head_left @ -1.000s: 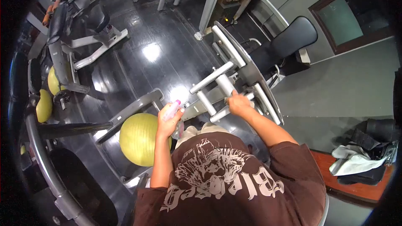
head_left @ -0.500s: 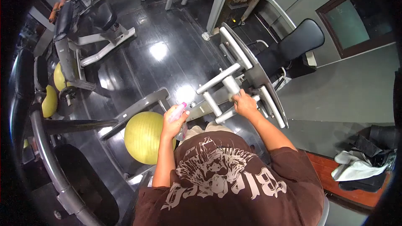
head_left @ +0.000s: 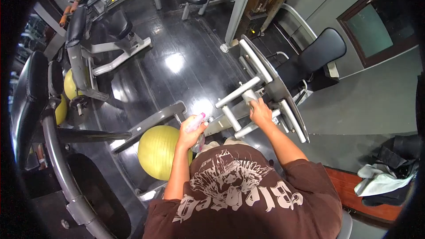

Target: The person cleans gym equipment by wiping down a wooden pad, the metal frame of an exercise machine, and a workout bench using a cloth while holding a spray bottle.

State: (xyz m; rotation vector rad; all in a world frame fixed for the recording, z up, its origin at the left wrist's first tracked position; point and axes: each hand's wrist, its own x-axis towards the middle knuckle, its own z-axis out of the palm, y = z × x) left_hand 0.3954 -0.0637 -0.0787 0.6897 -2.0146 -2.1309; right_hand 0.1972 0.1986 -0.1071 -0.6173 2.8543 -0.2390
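Note:
My left hand (head_left: 189, 133) is closed around a spray bottle with a pink spray head (head_left: 197, 121); its clear body (head_left: 200, 141) shows below the fingers. My right hand (head_left: 261, 112) has its fingers wrapped over a short, pale metal post (head_left: 250, 96) on a gym machine. Whether anything lies between that palm and the post is hidden. Around the post is the machine's grey tube frame (head_left: 231, 118), with a white-edged side plate (head_left: 279, 86) beyond it. Close to my left forearm sits a yellow exercise ball (head_left: 159, 152).
A black padded backrest (head_left: 325, 48) stands beyond the machine. Other gym benches (head_left: 119, 24) are at the upper left, with a curved metal tube (head_left: 57, 163) at the near left. On the right, a reddish wooden bench (head_left: 343, 188) bears a white cloth (head_left: 383, 180) and dark items.
The camera view has shifted, so the surroundings sit lower and further right. My right hand has slid a little toward the post's far end. My left hand still holds the spray bottle.

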